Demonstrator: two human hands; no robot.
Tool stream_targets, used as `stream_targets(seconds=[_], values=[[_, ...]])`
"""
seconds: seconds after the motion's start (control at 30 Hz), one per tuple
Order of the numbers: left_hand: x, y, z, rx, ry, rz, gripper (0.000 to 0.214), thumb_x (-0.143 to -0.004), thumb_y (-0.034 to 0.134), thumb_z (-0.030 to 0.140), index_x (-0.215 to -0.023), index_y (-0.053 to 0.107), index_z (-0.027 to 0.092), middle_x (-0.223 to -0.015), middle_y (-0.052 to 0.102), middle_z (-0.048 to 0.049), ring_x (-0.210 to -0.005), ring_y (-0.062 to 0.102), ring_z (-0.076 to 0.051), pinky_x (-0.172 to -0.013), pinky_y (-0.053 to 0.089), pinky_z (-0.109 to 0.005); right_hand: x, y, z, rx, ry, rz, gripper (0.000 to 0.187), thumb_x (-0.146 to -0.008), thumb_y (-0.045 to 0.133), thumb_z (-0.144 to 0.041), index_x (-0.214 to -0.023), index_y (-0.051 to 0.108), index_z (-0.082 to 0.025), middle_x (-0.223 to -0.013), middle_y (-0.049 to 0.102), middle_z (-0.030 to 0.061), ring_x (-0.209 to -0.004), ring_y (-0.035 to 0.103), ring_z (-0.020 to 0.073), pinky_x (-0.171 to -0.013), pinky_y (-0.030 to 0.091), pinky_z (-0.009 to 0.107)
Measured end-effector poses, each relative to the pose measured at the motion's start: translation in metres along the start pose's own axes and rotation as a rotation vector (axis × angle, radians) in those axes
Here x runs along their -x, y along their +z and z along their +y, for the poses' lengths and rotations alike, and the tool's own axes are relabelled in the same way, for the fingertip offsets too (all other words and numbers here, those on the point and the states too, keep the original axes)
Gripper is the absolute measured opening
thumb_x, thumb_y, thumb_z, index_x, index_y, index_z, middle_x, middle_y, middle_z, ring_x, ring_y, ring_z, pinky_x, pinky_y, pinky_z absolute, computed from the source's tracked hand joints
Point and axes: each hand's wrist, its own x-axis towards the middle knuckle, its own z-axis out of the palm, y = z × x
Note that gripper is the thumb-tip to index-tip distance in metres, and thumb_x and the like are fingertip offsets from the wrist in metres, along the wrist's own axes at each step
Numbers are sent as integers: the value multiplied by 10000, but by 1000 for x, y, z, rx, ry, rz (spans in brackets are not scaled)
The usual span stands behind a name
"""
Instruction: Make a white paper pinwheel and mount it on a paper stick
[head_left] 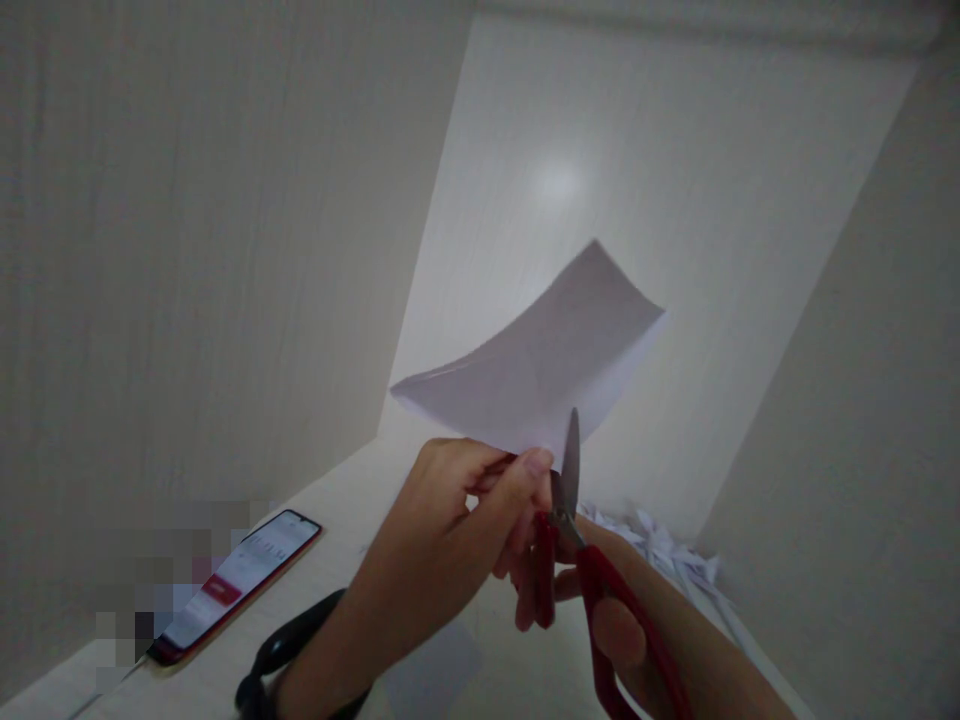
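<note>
A curved sheet of white paper is held up in front of me, its near edge pinched between the thumb and fingers of my left hand. My right hand grips a pair of scissors with red handles, the thumb through one loop. The blades point upward and stand apart, just right of my left fingertips at the paper's near edge. Whether the paper lies between the blades I cannot tell. Part of my right hand is hidden behind the handles and my left hand.
On the left of the white surface lies a phone with its screen lit and a cable at its near end. Several white paper strips are heaped at the right rear. Pale walls enclose the left, back and right.
</note>
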Motion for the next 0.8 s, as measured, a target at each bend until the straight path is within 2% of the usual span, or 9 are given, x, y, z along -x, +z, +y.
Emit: stream_targets(seconds=[0.13,0.23,0.37,0.53,0.6,0.67,0.8], values=[[5,2,-1,-6,-9,-20,443,-982,370,293,-561,474,200,-461,519,58,-456,524,-81,-505,415,-176,2,-1,4,1,34,59,494,-893,405,-679,-1074,679,-310,-959,704,42,-848,652,213,-830,532,283],[7,1,0,-2,-1,-45,419,-980,364,257,-581,480,205,-461,515,63,-473,532,-82,-554,439,-176,2,-2,2,2,36,40,454,-896,426,-662,-1049,686,-323,-944,708,28,-819,644,208,-807,532,268],[4,-1,-1,77,-51,-46,429,-962,405,303,-549,469,204,-440,474,65,-438,509,-84,-504,431,-181,1,0,-1,-32,31,50,381,-919,443,-617,-1056,676,-349,-968,705,19,-831,650,209,-810,538,270],[-1,0,-1,135,-82,-35,425,-922,437,287,-507,449,197,-412,439,70,-391,464,-74,-433,390,-167,1,1,-3,10,60,88,437,-891,468,-640,-985,702,-283,-887,686,67,-819,656,246,-801,566,339],[-1,0,0,126,-91,-48,418,-922,433,308,-522,476,194,-413,437,69,-383,466,-75,-412,372,-165,-2,0,-5,12,88,60,427,-861,515,-633,-958,711,-266,-859,679,78,-808,658,255,-780,578,353],[0,-1,1,110,-105,-58,418,-924,430,331,-535,494,192,-415,439,66,-379,472,-79,-399,360,-169,-5,0,-6,-13,104,-18,393,-794,611,-617,-890,725,-254,-789,674,75,-726,660,245,-686,592,324],[1,-2,2,70,-97,-60,424,-925,424,314,-525,486,189,-427,454,59,-393,474,-78,-402,345,-168,-4,0,-10,13,158,48,348,-825,614,-547,-1010,704,-265,-892,696,78,-810,676,239,-705,589,290]])
